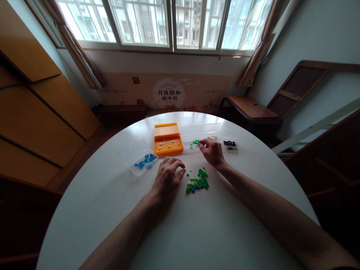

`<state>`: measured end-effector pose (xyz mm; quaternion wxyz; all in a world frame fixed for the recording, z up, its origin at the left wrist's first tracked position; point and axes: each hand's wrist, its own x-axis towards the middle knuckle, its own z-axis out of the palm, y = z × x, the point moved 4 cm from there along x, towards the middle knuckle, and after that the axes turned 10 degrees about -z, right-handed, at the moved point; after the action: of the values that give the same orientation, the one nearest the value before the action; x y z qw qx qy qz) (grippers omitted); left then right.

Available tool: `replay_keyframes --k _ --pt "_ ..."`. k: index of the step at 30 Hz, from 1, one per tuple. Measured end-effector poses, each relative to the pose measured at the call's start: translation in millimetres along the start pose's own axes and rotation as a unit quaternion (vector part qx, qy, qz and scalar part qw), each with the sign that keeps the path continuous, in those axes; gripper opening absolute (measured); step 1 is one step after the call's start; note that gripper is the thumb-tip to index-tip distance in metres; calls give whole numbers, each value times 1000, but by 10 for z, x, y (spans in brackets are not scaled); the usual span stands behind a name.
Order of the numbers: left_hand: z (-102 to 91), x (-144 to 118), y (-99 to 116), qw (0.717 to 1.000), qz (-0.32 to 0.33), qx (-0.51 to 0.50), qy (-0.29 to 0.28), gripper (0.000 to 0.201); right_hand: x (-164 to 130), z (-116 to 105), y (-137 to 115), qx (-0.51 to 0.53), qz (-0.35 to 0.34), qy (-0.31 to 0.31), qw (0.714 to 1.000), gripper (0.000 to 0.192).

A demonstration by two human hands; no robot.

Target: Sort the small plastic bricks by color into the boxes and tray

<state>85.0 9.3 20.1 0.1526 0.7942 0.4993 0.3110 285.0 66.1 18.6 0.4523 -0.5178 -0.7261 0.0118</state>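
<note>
Sorting small building bricks by colour appears to be the step in hand. On the round white table (112,210), the right hand (212,152) reaches to the clear compartment box (201,131), fingertips pinched together just beside the green bricks (194,142) lying in it; whether a brick sits in the pinch cannot be told. The left hand (168,177) rests loosely curled, fingers together, just beside the mixed brick pile (197,182). For clean work, release each piece low inside its own compartment, and keep the pile steadied and well apart from the orange tray (168,139), the blue-brick box (142,159) and the dark-brick box (230,141).
</note>
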Motion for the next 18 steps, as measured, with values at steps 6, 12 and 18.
replay_keyframes --k 6,12,18 --pt "-1 -21 14 1000 15 4 -1 8 182 71 176 -43 21 22 999 21" --pt "25 -52 37 999 39 6 -26 9 78 27 185 -32 32 10 999 20" --pt "81 -56 60 995 66 51 -48 11 -134 -68 13 7 7 -5 1000 17"
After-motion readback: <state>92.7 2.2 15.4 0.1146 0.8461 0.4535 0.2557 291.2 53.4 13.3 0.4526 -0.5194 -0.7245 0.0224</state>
